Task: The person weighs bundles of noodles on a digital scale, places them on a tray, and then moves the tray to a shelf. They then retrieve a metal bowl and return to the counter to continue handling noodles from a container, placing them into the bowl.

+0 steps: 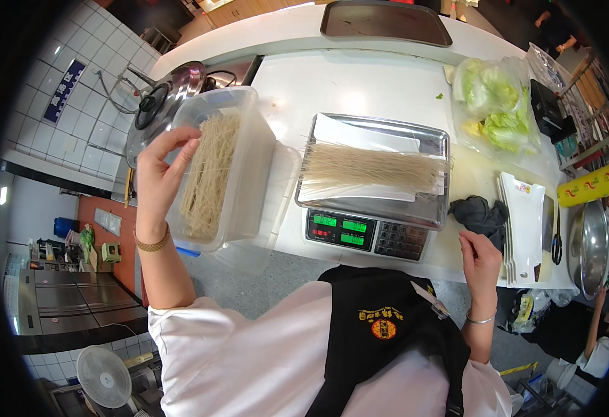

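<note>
My left hand [166,167] is over the near-left rim of a clear plastic bin [255,172], thumb and fingertips a little apart beside the dry noodles [210,177] inside; it holds nothing that I can see. A bundle of thin dry noodles [372,169] lies across a white sheet on the steel pan of a digital scale [369,232], whose display is lit green. To the right of the scale, my right hand [480,255] hovers near the counter's front edge with its fingers curled together and nothing visible in them. A dark crumpled cloth [479,213] lies just beyond it.
Bagged lettuce [497,104] lies at the back right. White trays or boards [521,229], scissors [557,242] and a steel bowl [590,250] are at the right. A dark tray [385,22] rests on the back ledge, and a lidded metal pot [187,78] stands behind the bin. Another person's arms show at far right.
</note>
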Action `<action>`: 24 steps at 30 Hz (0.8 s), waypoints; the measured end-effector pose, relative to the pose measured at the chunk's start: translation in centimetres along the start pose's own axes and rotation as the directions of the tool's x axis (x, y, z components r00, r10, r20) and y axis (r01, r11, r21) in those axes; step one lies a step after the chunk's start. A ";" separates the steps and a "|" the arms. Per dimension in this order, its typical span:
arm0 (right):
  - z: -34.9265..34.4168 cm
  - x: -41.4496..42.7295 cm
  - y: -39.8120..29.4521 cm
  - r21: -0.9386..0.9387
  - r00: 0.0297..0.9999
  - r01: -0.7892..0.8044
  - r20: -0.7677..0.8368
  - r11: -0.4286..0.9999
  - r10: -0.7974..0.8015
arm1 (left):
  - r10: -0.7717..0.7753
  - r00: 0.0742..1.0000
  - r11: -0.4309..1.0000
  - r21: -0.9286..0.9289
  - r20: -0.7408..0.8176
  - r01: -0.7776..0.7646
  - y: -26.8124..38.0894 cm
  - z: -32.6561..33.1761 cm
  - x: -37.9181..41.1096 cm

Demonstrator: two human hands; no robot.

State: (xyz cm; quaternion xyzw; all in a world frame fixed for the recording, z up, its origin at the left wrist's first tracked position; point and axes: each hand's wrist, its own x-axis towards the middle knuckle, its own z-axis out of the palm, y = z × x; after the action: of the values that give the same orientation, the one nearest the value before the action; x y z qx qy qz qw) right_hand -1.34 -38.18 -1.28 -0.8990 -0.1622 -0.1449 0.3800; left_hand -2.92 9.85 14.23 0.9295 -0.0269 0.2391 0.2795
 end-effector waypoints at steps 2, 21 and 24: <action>0.3 0.0 0.0 -0.017 1.000 0.006 0.009 1.000 -0.006 | -0.064 0.998 0.991 0.122 0.007 0.062 -1.6 0.1 -0.3; 1.8 0.8 -1.2 -0.077 0.991 0.030 0.136 0.997 -0.019 | -0.627 0.699 0.747 0.522 0.344 0.412 -22.8 2.2 -4.7; 2.2 0.6 -1.0 -0.088 0.990 0.028 0.137 0.996 -0.016 | -0.675 0.678 0.729 0.402 0.290 0.554 -23.1 1.9 -4.5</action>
State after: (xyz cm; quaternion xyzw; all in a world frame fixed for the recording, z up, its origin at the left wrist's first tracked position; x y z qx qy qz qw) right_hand -0.88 -35.79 -1.89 -0.9211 -0.1911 -0.0944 0.3257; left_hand -1.80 27.97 -0.90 0.9410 0.2655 -0.0731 0.1964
